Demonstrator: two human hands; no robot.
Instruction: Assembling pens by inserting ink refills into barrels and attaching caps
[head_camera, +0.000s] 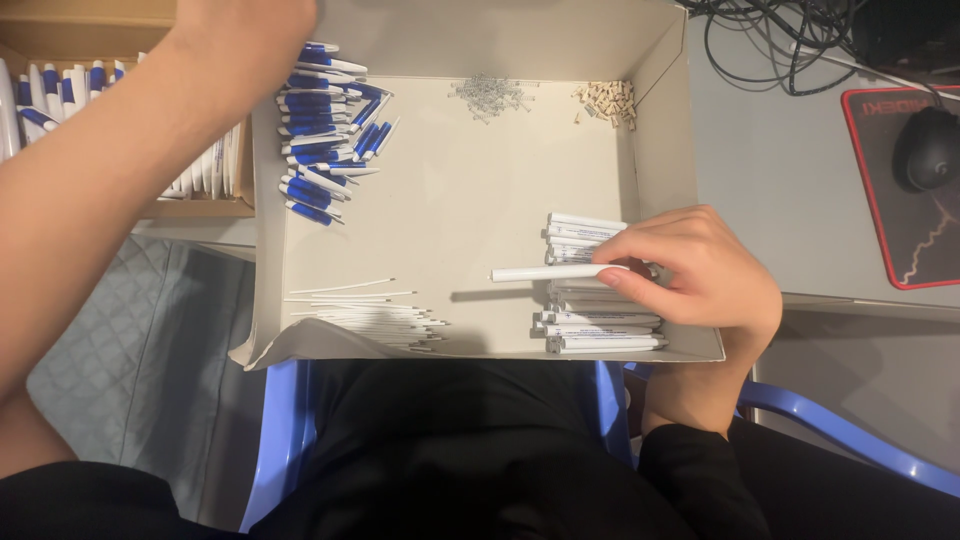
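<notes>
Clearly, the right hand (700, 275) is pinching one white pen barrel (545, 272) between thumb and fingertips, lifted a little above the stack of white barrels (600, 330) at the right side of the shallow cardboard tray (470, 200). The barrel lies level, with its open end pointing to the middle of the tray. The left hand is at the top edge of the view, above the heap of blue and white pen halves (325, 130), and I cannot tell if it is open or holding something. Thin white refills (370, 312) lie at the front left, small springs (490, 97) and small beige pieces (607, 102) at the back. In my judgement, it is better to grip near the end, keep the barrel level, and not disturb the stack below.
</notes>
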